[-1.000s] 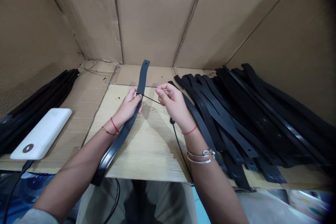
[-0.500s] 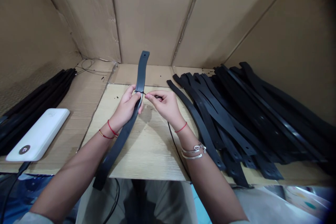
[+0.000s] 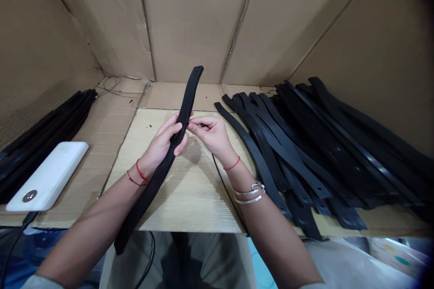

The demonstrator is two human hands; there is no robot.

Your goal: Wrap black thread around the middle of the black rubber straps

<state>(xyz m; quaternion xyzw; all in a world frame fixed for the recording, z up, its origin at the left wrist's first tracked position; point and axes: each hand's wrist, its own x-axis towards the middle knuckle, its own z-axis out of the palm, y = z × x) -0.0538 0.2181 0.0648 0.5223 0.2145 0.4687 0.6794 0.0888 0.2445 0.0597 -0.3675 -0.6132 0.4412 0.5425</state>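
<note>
A long black strap (image 3: 191, 92) with a small hole near its upper end slants across the middle of the board. My left hand (image 3: 166, 140) is closed around its middle, thumb on top and fingers beneath. Close against the strap's right edge, my right hand (image 3: 212, 133) pinches a thin black cord, its fingertips beside my left hand. That black cord (image 3: 222, 178) hangs from under my right hand down to the board's front edge. Where the cord meets the strap is mostly hidden by fingers.
Several black straps (image 3: 285, 144) lie heaped on the right. Another bundle of black straps (image 3: 50, 131) is at the left. A white power bank (image 3: 50, 174) with a cable lies in front of that bundle. Cardboard walls (image 3: 196, 22) enclose the back; thin wire loops (image 3: 111, 86) lie at the back left.
The strap has turned in my left hand, its upper end tipping right and its lower end shifting left. The cord crossing it no longer shows on the visible face. My right hand stays about where it was.
</note>
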